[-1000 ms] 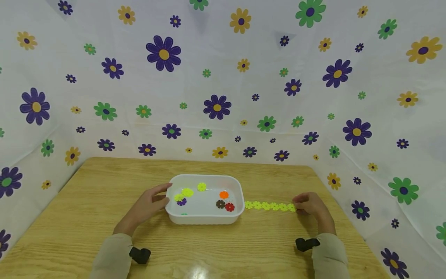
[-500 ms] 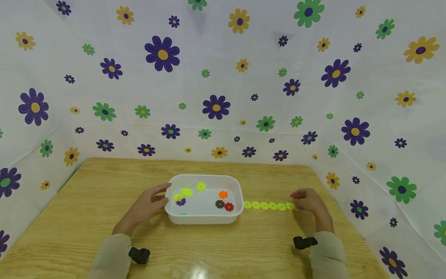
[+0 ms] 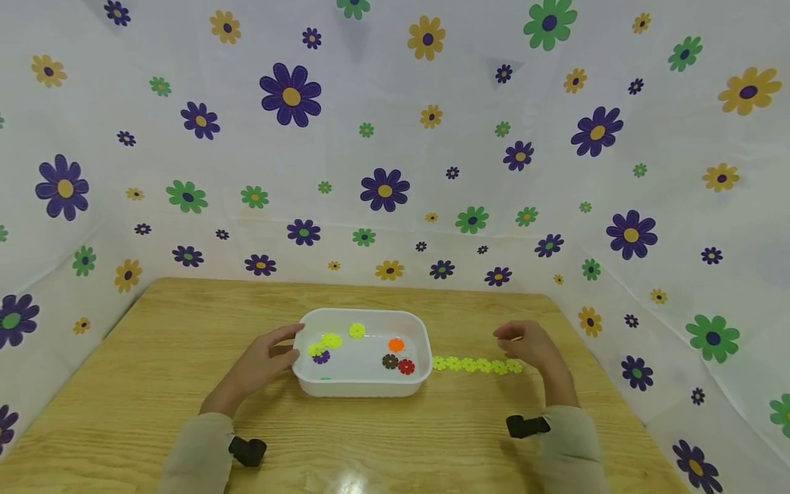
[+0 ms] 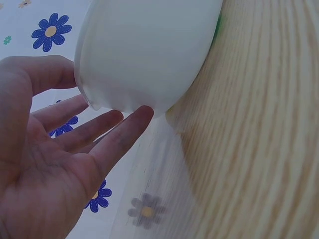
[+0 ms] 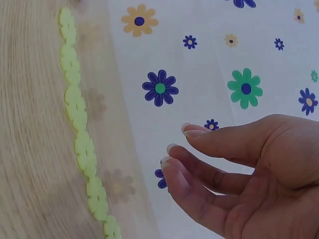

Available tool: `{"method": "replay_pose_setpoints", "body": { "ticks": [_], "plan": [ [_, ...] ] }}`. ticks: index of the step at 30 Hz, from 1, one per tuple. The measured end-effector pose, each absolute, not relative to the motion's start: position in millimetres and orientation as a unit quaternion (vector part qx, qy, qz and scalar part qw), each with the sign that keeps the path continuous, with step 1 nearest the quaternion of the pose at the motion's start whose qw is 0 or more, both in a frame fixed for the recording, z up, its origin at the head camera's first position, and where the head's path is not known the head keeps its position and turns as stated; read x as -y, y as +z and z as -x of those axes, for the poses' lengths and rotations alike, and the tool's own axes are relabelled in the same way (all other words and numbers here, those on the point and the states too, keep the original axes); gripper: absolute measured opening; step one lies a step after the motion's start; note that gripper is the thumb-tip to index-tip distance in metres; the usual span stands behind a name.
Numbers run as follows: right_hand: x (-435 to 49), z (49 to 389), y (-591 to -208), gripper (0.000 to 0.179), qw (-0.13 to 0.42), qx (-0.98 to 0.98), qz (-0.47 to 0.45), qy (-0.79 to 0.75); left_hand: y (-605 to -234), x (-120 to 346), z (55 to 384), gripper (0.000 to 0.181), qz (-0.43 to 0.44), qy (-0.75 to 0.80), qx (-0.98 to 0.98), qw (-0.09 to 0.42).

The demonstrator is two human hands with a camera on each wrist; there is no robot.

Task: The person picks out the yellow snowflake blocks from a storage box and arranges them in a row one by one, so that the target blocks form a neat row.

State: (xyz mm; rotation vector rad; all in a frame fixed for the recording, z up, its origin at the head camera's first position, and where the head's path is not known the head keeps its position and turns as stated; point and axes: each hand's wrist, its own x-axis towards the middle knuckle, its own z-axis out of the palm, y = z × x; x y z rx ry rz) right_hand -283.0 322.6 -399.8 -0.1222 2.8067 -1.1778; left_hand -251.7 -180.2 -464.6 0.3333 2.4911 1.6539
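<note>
In the head view, my left hand point(image 3: 264, 363) is at the left end of a white plastic tub point(image 3: 358, 388), its fingertips and thumb touching the outside wall. The left wrist view shows those fingers point(image 4: 134, 124) fairly straight against the tub's end. To the right of the tub lies a straight chain of yellow flower-shaped linking discs point(image 3: 470, 365), flat on the table. My right hand point(image 3: 532, 346) hovers above and just behind the chain's right end. Its fingers point(image 5: 179, 184) are loosely bent with a gap to the thumb, and they hold nothing.
Inside the tub lie loose yellow discs point(image 3: 331, 341), a purple disc point(image 3: 321, 357), an orange disc point(image 3: 396, 345), a brown disc point(image 3: 390, 361) and a red disc point(image 3: 406, 367). A flower-printed sheet point(image 3: 382, 151) surrounds the wooden table point(image 3: 345, 439).
My right hand has let go of the chain's right end, lifted and moved left and away from me. The chain stays on the table. My left hand stays at the tub.
</note>
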Motion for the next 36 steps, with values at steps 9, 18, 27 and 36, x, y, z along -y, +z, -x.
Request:
{"method": "replay_pose_setpoints", "body": {
  "ticks": [9,18,27,36],
  "plan": [
    [-284,295,-390,0.027,0.049,-0.915,0.075,-0.393,-464,179,251,0.059,-0.110,0.552,-0.824,0.067],
    [-233,305,-380,0.021,0.054,-0.920,0.082,-0.379,-464,179,251,0.059,-0.106,0.542,-0.831,0.065],
    [-181,309,-382,0.017,0.046,-0.918,0.109,-0.377,-464,180,252,0.058,-0.108,0.543,-0.830,0.062],
    [-143,311,-395,0.013,0.071,-0.922,0.139,-0.355,-465,179,253,0.057,-0.102,0.539,-0.834,0.065]
  ]
}}
